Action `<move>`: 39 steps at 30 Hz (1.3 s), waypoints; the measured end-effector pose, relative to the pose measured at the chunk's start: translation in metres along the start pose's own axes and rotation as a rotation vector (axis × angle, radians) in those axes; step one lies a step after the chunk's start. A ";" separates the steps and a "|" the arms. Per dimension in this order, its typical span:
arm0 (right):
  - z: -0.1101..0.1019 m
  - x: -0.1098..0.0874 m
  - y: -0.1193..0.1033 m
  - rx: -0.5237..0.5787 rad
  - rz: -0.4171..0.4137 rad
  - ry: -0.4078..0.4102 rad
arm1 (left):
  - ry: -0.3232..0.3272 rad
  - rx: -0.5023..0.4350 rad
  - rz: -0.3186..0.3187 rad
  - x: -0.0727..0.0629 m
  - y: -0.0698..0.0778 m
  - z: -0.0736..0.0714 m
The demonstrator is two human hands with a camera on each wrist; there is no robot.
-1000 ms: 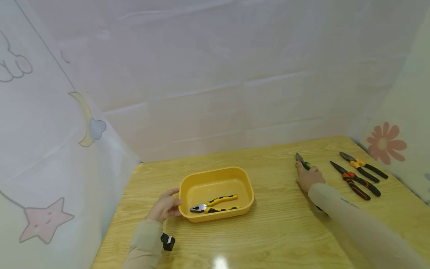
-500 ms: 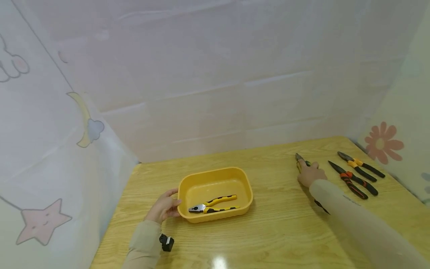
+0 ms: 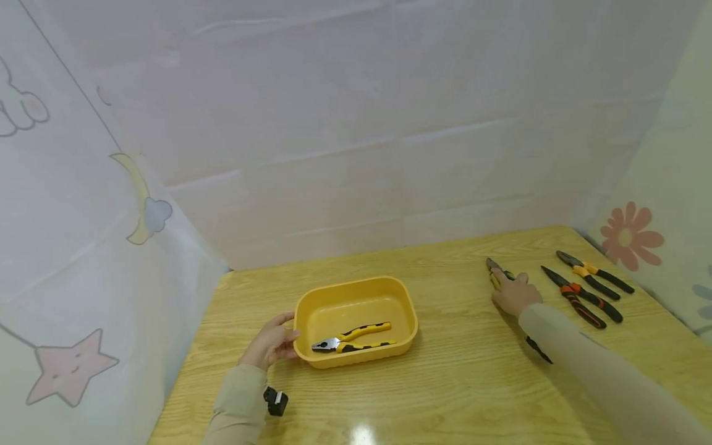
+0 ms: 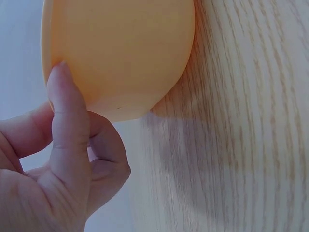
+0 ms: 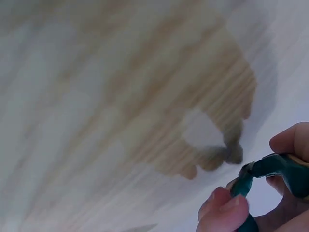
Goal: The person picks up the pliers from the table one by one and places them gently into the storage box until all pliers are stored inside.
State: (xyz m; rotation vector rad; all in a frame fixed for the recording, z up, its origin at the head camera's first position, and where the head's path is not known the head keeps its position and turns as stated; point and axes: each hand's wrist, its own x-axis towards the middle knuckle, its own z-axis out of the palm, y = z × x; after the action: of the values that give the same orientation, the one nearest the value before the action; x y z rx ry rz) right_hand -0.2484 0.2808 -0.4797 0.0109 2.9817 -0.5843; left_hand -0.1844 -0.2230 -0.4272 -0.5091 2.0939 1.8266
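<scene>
A yellow plastic tray (image 3: pixel 356 289) stands on the wooden table, holding a pair of pliers (image 3: pixel 356 338) with yellow-and-black handles. My left hand (image 3: pixel 272 343) pinches the tray's left end; in the left wrist view the thumb (image 4: pixel 67 111) lies against its wall, with fingers bent below the rim. Farther right, my right hand (image 3: pixel 517 295) grips green-handled pliers (image 3: pixel 495 270), their metal nose pointing away from me. The right wrist view shows thumb and fingers around the green handles (image 5: pixel 275 166); part of these pliers is covered by the hand.
To the right of my right hand lie long-nose pliers (image 3: pixel 578 296) with red-and-black handles and pliers (image 3: pixel 592 272) with orange-and-black handles. A pale sheet wall (image 3: pixel 334 154) rises behind the table (image 3: pixel 445 383). A black wrist device (image 3: pixel 275 402) sits below my left hand.
My right hand has shifted its fingers on the green-handled pliers, whose nose has moved slightly toward me. The view has turned slightly to the right. My left hand and the tray stay together.
</scene>
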 end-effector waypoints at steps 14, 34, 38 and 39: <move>-0.008 -0.030 -0.020 -0.009 -0.151 0.169 | -0.009 -0.001 -0.001 0.002 0.001 -0.001; -0.021 -0.056 -0.044 -0.159 -0.328 0.319 | -0.004 0.016 0.001 0.001 0.001 -0.001; -0.022 -0.061 -0.050 -0.166 -0.339 0.326 | -0.001 0.017 0.006 0.001 0.001 -0.001; -0.022 -0.062 -0.051 -0.170 -0.343 0.329 | -0.001 0.018 0.005 0.001 0.001 -0.001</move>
State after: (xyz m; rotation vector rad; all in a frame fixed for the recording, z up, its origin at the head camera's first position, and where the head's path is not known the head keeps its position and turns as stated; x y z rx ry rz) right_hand -0.1903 0.2425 -0.4333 -0.4706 3.3718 -0.3868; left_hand -0.1855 -0.2236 -0.4268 -0.4991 2.1109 1.8085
